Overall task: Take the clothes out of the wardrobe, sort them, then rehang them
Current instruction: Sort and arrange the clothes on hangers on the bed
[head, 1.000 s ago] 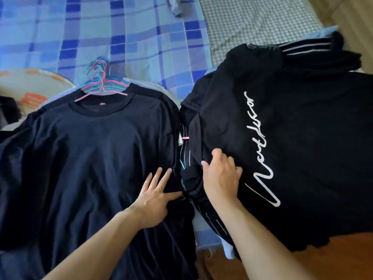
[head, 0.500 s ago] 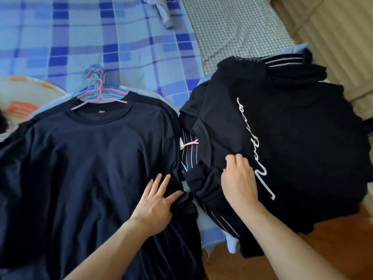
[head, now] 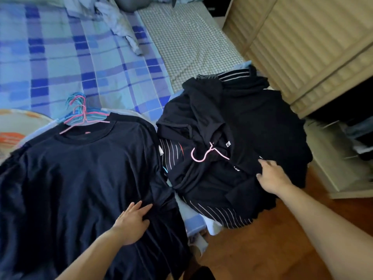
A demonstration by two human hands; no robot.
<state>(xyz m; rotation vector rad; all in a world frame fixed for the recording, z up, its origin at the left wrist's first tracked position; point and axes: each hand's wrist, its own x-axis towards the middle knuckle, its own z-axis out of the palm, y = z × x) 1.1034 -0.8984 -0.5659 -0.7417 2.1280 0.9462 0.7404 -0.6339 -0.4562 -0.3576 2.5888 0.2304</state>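
Clothes are lying in two dark piles at the near edge of the bed [head: 84, 63], which is wearing a blue checked sheet. The left pile is showing a navy T-shirt [head: 80, 178] spread flat on top, its collar sitting on a bunch of pink and teal hangers [head: 80, 112] whose hooks are pointing up the bed. The left hand [head: 132, 224] is resting palm down on the shirt's right side near the hem, its fingers [head: 141, 208] lying straight and slightly apart, gripping nothing.

The right pile is sitting just beside the first, a heap of black garments [head: 252, 122] with a pinstriped piece [head: 220, 214] peeking out underneath and hanging over the bed's edge. A pink hanger [head: 203, 153] is lying on the heap, its hook curling toward the left. The right hand [head: 271, 177] is pressing on a black top to the right of that hanger; whether its fingers are pinching the cloth or only lying on it cannot be told, since the picture is blurring there.

A crumpled pale cloth [head: 121, 23] is lying further up the bed. A ribbed wooden wardrobe door [head: 312, 47] is standing at the right, above the wooden floor [head: 252, 249].
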